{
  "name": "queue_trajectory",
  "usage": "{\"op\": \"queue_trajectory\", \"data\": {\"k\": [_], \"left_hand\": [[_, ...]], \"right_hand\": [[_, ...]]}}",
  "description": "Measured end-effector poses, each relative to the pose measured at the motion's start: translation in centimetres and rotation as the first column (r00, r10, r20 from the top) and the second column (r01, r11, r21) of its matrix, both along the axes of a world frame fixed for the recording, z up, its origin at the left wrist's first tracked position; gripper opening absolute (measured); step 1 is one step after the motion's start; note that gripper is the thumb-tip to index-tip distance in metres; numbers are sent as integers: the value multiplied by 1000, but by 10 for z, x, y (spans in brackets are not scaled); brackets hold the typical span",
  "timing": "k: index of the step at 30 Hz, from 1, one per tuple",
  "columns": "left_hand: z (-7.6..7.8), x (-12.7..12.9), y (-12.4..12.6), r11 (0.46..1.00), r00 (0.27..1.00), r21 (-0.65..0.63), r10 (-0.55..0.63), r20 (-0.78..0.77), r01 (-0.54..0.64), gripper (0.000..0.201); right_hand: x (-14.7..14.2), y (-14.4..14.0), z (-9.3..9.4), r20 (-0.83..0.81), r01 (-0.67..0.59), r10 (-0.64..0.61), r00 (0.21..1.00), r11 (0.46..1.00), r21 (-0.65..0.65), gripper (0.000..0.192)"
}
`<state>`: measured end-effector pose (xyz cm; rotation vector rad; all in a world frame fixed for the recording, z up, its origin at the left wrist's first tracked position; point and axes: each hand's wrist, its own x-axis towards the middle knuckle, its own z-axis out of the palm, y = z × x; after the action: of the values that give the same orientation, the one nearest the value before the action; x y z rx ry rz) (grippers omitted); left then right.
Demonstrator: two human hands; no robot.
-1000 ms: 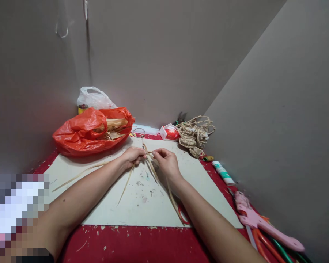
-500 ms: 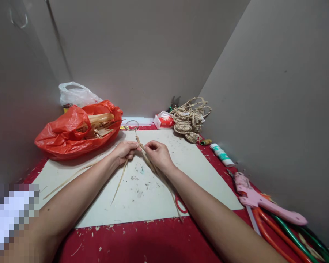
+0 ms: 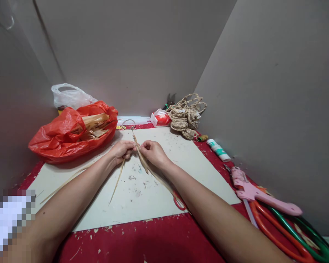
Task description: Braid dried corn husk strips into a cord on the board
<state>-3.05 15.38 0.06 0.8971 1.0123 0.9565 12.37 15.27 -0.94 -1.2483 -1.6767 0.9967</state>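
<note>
Above the middle of the white board (image 3: 93, 204), my left hand (image 3: 123, 151) pinches a thin braid of dried straw strips (image 3: 135, 137). Close beside it on the right, my right hand (image 3: 152, 151) is closed on the strips where the braid ends. Loose strips (image 3: 143, 162) hang down toward me between the hands, and one long strip runs under my right forearm. Another strip (image 3: 117, 181) trails below my left hand. The far end of the braid leads to a thin ring (image 3: 128, 124) at the back edge.
A red plastic bag (image 3: 63, 142) holding dried husks lies at the left. Coiled straw rope (image 3: 185, 117) and a tissue pack (image 3: 160, 118) stand behind. On the right lie a white-green roll (image 3: 218, 150), a pink glue gun (image 3: 265, 201) and orange-handled scissors (image 3: 279, 233). A red scissor handle (image 3: 178, 202) shows beside my right forearm.
The whole view has shifted slightly, so things sit a little further left. Some strips by my right hand have separated, with a bundle now hanging free. Both hands keep their hold.
</note>
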Motion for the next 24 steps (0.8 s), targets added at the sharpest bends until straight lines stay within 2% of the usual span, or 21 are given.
{"op": "queue_trajectory", "data": {"k": [3, 5, 7, 9, 15, 17, 20, 21, 24], "left_hand": [[1, 2, -1, 1000, 1000, 9, 9, -20, -9, 7], [1, 2, 0, 1000, 1000, 14, 9, -23, -9, 9], [-1, 2, 0, 1000, 1000, 16, 3, -21, -3, 7], [-2, 1, 2, 1000, 1000, 19, -1, -20, 2, 6], [-5, 1, 3, 1000, 1000, 20, -1, -31, 1, 5], [-5, 2, 2, 1000, 1000, 19, 7, -30, -6, 6], [-4, 3, 2, 1000, 999, 23, 13, -34, -12, 7], [-4, 4, 1, 999, 999, 29, 14, -42, -13, 7], [-5, 8, 0, 997, 994, 67, 40, -98, -33, 5]], "right_hand": [[0, -2, 3, -115, -22, 6, 993, 990, -143, 20], [1, -4, 6, -177, -88, 45, 983, 966, -244, 26], [5, -4, 10, -192, -174, 119, 974, 938, -301, 23], [8, -3, 13, -184, -228, 176, 967, 921, -316, 21], [13, 1, 15, -54, -174, 166, 985, 941, -291, 20], [13, 1, 15, -128, -236, 203, 971, 901, -363, 21], [13, 0, 16, -290, -359, 242, 926, 802, -477, 21], [13, 0, 16, -313, -374, 241, 919, 786, -492, 21], [10, -1, 18, -296, -332, 205, 933, 808, -487, 22]]}}
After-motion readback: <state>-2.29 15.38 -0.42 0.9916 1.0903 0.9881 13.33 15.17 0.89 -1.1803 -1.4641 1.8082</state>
